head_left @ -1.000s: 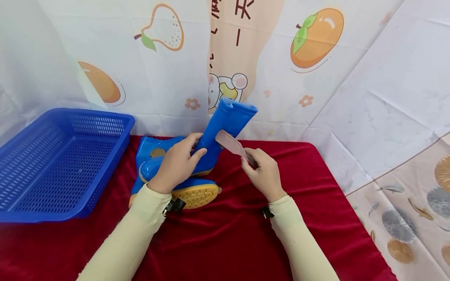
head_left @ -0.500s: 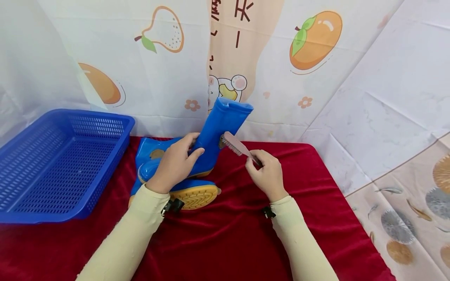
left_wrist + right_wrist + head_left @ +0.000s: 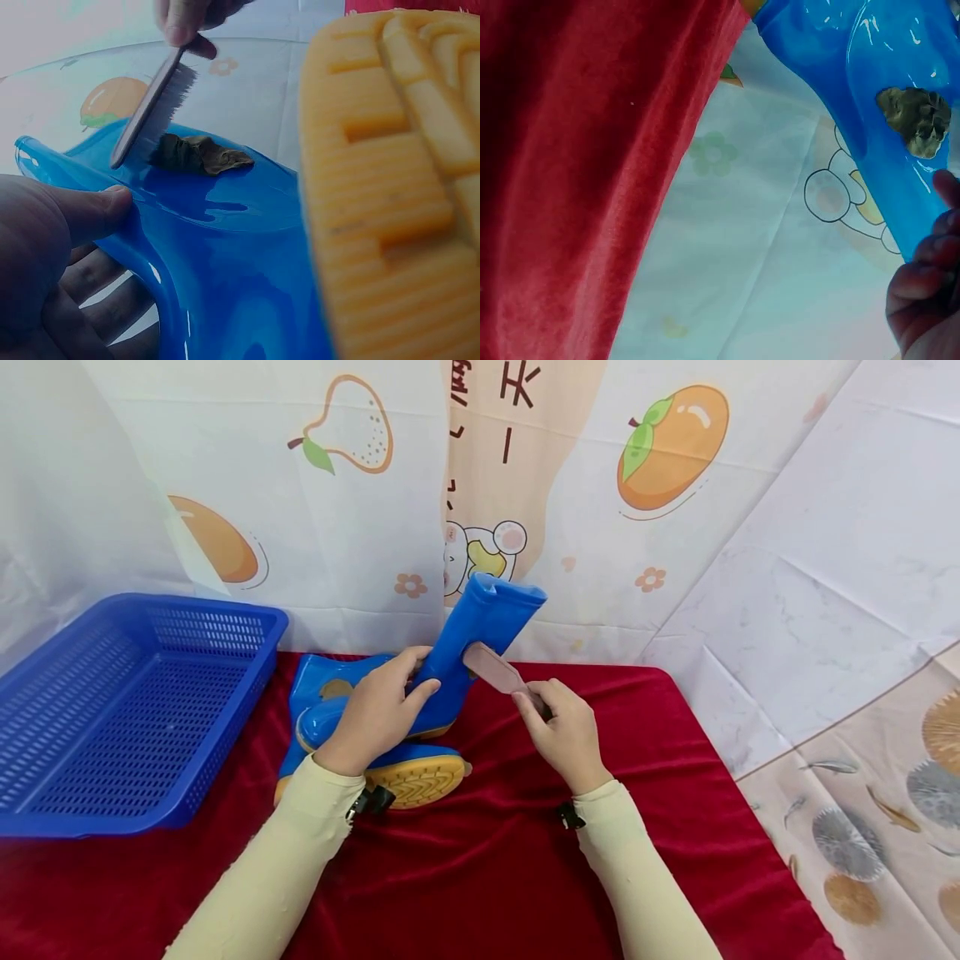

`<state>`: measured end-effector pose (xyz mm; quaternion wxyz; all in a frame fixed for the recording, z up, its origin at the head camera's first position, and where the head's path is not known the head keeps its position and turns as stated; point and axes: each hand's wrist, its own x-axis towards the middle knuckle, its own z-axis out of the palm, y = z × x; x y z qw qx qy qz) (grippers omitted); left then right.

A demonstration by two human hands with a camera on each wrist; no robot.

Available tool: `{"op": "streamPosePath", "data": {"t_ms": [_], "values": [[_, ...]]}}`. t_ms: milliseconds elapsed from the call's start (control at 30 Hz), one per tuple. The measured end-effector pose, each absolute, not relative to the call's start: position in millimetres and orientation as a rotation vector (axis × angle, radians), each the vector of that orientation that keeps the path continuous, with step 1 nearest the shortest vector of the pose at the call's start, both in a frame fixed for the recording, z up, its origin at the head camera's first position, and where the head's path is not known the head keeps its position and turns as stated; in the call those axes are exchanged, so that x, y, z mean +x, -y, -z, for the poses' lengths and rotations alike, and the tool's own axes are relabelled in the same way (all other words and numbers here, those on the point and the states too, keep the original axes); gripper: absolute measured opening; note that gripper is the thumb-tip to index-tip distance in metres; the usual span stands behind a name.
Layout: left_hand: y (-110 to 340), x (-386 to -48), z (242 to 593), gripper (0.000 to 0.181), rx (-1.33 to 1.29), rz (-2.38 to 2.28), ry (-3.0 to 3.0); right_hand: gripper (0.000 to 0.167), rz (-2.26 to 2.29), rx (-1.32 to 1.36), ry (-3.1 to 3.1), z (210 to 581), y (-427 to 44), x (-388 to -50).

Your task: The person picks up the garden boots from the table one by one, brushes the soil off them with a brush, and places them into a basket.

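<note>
- A white backdrop (image 3: 360,560) printed with fruit and flowers rises behind everything.
- The red-draped worktop (image 3: 480,893) spreads out under the work.
- On its left sits a blue perforated basket (image 3: 225,739).
- The held boot (image 3: 487,618), glossy blue, tilts above the worktop, its opening up and to the right.
- Beneath it lies blue footwear, its yellow sole (image 3: 420,777) turned outward – one boot or two, I cannot tell.
- Of the two hands, the left hand (image 3: 378,706) grips the held boot, thumb on one side and fingers on the other.
- The right hand (image 3: 566,731) pinches the handle of a brush.
- That brush (image 3: 495,670) slants across the shaft, bristles toward the boot.
- A brown patch (image 3: 916,120) marks the shaft – bristles right by it.
</note>
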<state>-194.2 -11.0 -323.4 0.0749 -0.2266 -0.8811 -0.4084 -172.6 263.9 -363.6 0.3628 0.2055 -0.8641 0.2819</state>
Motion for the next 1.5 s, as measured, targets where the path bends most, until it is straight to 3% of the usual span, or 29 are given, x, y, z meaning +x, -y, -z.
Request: {"op": "streamPosePath", "data": {"t_ms": [200, 433, 600, 867, 1500], "values": [[12.8, -194.4, 324.4, 0.048, -0.662, 1.240, 2.644, 0.042, -0.699, 0.443, 2.293, 364.4, -266.1, -172.6], [14.5, -196.0, 324.1, 0.048, -0.652, 1.234, 2.634, 0.053, -0.756, 0.414, 2.384, 365.0, -268.8, -172.7], [14.3, -195.4, 323.7, 0.049, -0.650, 1.231, 2.640, 0.051, -0.796, 0.445, 2.387, 366.8, -269.6, -172.5], [10.5, -192.8, 322.1, 0.050, -0.691, 1.221, 2.681, 0.028, -0.785, 0.597, 2.423, 364.0, -263.7, -169.3], [14.2, -198.0, 325.4, 0.049, -0.655, 1.252, 2.622, 0.052, -0.746, 0.527, 2.433, 366.5, -273.7, -172.0]]}}
